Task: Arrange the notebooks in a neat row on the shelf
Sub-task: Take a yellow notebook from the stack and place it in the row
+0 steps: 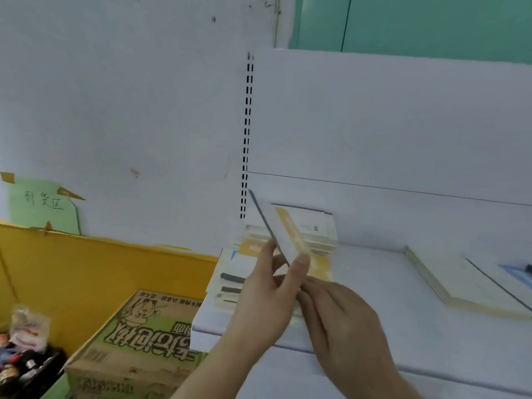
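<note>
From the head view, our left hand (267, 295) pinches a thin notebook (288, 240) with thumb and fingers, holding it up on its edge above the white shelf (388, 298). Our right hand (339, 318) sits low by the notebook's bottom end; we think its grip is curled on that end, but blur makes it hard to tell. Behind the notebook is a messy pile of notebooks (313, 234), and another stack (460, 280) lies flat well to the right.

The notebook is thin and floppy, so it could slip from our pinch. Set down too fast, it could bump the messy pile and knock it over. A green box (144, 335) waits below the shelf edge, so anything that slides off could land there.
</note>
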Action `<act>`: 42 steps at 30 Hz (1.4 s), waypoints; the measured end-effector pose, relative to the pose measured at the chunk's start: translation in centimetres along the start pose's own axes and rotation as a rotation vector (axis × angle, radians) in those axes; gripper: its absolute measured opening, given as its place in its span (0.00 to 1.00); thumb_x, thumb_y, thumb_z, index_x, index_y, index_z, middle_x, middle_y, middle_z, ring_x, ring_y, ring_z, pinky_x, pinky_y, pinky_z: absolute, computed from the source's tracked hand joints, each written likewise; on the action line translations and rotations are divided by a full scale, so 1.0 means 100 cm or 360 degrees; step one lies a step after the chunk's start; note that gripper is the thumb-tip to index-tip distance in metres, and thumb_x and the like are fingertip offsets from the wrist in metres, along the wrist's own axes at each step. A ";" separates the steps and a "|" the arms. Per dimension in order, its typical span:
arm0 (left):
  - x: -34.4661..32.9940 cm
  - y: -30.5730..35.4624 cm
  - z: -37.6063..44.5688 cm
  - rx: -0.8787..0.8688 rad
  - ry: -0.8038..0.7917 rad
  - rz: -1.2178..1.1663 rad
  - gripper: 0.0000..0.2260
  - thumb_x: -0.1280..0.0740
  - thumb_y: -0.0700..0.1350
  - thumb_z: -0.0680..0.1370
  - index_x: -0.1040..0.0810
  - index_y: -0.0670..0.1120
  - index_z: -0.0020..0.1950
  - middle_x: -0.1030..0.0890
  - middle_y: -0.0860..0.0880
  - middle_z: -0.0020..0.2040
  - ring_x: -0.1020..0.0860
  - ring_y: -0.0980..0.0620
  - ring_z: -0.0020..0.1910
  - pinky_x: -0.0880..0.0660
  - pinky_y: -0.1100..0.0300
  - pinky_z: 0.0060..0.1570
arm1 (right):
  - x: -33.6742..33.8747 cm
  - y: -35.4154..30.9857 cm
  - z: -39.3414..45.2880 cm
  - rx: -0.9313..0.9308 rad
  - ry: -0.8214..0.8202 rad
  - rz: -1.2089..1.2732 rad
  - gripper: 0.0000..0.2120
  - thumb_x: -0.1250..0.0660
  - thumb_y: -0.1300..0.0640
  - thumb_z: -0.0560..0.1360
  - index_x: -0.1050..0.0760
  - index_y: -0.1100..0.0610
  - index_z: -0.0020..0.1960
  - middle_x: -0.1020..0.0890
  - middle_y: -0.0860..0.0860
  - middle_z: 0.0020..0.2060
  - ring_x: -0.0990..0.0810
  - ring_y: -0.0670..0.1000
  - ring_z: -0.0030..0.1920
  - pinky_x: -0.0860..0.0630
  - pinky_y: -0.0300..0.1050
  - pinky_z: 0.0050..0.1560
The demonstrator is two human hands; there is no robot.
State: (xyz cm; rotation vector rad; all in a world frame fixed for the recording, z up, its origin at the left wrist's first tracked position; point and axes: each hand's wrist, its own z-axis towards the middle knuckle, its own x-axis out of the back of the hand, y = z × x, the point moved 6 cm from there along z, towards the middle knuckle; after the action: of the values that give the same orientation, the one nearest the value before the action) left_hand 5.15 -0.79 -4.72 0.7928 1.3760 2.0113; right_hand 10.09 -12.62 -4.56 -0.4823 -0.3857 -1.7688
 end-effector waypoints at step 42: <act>0.021 0.004 -0.003 -0.0052 0.0307 -0.0429 0.11 0.41 0.45 0.84 0.27 0.60 0.60 0.17 0.59 0.49 0.19 0.62 0.46 0.22 0.63 0.41 | -0.003 -0.013 -0.007 -0.0255 -0.0099 -0.0012 0.22 0.43 0.50 0.81 0.29 0.60 0.70 0.31 0.54 0.72 0.35 0.54 0.73 0.28 0.56 0.66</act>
State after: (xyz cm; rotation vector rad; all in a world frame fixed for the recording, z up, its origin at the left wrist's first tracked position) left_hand 3.52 0.48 -4.08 0.3818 1.4655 1.9291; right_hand 8.85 -12.37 -5.30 -0.6517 -0.2905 -1.8030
